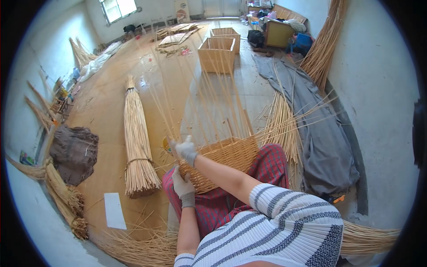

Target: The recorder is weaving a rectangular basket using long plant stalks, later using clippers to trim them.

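A partly woven wicker basket [222, 167] with tall upright rods [209, 102] rests on my lap over red checked cloth. My right hand [187, 151], in a pale glove, reaches across to the basket's left corner and has closed fingers round the rods there. Just below it my left hand [183, 187], also gloved, grips the basket's left end, with some fingertips hidden behind the weave. Loose rods [302, 115] stick out rightward from the basket's top.
Bundled rods [140, 138] lie ahead-left, loose rods [282, 129] and a grey cloth [322, 147] to the right. Two wicker boxes [215, 60] stand farther back. A white board [113, 209], dark crumpled sheet [73, 153] and more rods [66, 200] lie along the left.
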The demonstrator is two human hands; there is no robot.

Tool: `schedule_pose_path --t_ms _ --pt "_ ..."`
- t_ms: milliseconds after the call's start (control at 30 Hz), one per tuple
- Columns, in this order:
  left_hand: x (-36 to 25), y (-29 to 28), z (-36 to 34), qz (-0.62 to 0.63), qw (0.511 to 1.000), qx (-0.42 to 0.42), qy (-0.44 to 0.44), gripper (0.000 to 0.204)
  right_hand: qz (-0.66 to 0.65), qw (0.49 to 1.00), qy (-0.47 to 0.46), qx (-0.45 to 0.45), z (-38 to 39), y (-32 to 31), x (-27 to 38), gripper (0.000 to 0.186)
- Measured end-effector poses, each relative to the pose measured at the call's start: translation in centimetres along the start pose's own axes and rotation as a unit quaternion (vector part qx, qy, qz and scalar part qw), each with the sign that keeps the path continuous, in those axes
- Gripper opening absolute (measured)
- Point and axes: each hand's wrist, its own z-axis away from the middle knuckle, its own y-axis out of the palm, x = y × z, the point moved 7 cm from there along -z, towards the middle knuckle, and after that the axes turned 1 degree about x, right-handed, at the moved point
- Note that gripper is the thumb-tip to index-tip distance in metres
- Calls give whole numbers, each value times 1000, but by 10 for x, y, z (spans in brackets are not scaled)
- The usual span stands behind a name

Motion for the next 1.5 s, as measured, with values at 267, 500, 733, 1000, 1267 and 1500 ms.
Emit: schedule_pose_path --t_ms 267,500,733,1000,1267,1500 --pt "14 -3 -17 -50 996 24 74 63 -379 788 152 460 -80 90 -62 68" --pt "10 -12 -32 -76 990 119 13 71 -323 932 -124 110 -18 -5 -16 51" --pt "-1 -14 -48 -199 958 203 -28 74 -354 883 -289 -109 45 -68 39 39" --pt "9 -11 -45 -161 969 188 -21 67 -514 837 -89 163 48 -76 -61 22" --pt "-30 26 -20 -233 946 196 111 85 -262 960 -34 93 35 -128 -62 19" --pt "-43 24 -23 -289 929 227 47 82 12 924 -379 -52 -34 -83 35 34"
